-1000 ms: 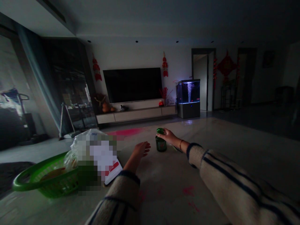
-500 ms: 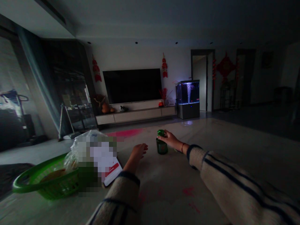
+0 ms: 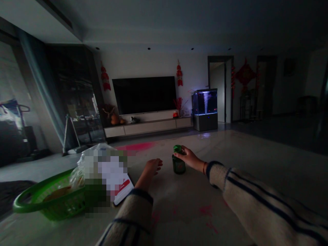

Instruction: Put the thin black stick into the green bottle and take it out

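2 hands out: R hand (image 3: 189, 158) gripping top of green bottle (image 3: 178, 165), L hand (image 3: 151, 169) free
Bottle upright on pale surface (image 3: 194, 194), just left of R hand; L hand open, empty, near bottle; green basket (image 3: 48, 200) off to its left.

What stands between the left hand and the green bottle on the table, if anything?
Nothing visible stands between the left hand and the green bottle. The right hand holds the top of the bottle, but from the opposite side, so it is not in the way.
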Demonstrator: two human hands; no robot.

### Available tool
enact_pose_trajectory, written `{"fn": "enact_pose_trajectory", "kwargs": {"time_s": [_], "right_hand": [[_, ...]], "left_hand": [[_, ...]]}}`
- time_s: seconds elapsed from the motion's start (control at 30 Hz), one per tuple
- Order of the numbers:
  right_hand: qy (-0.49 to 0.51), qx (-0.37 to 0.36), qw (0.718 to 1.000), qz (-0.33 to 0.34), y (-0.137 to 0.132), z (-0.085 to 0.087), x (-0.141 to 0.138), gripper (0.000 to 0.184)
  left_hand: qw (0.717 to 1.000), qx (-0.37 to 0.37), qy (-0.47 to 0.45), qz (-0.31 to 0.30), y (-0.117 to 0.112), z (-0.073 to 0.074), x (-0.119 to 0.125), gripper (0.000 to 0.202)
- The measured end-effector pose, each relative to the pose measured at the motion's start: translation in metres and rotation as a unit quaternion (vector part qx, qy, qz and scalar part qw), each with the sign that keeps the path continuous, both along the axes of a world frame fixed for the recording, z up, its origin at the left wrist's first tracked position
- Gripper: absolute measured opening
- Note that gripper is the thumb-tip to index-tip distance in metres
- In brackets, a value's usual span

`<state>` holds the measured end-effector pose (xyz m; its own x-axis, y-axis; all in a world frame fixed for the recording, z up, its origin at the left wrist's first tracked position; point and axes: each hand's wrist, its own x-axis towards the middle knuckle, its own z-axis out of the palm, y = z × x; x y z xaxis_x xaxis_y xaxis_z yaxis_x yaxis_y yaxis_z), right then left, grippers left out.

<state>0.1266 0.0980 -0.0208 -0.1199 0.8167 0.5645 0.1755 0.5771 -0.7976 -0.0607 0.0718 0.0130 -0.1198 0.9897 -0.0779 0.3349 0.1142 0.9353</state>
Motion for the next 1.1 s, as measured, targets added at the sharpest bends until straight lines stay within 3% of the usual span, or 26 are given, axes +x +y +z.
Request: {"fn": "enact_pose_trajectory", "kwargs": {"time_s": [0.63,0.8,0.87,1.1], "right_hand": [[0.013,0.001,1.0,-0.015,-0.02,-0.001,-0.002,0.033],[-0.003,-0.005,1.0,-0.021,-0.03,0.004,-0.002,0.035],[-0.011,-0.013,1.0,-0.013,-0.033,0.008,-0.001,0.036],[-0.059,-0.013,0.998,-0.004,-0.039,0.016,0.005,0.038]], "left_hand": [[0.999,0.031,0.021,-0.011,-0.005,-0.002,0.013,0.014],[0.997,0.069,0.021,-0.037,0.0,-0.014,0.018,0.012],[0.996,0.056,0.037,-0.066,0.002,-0.021,0.017,0.025],[0.967,0.102,0.07,-0.223,-0.008,-0.036,0.019,0.11]]}}
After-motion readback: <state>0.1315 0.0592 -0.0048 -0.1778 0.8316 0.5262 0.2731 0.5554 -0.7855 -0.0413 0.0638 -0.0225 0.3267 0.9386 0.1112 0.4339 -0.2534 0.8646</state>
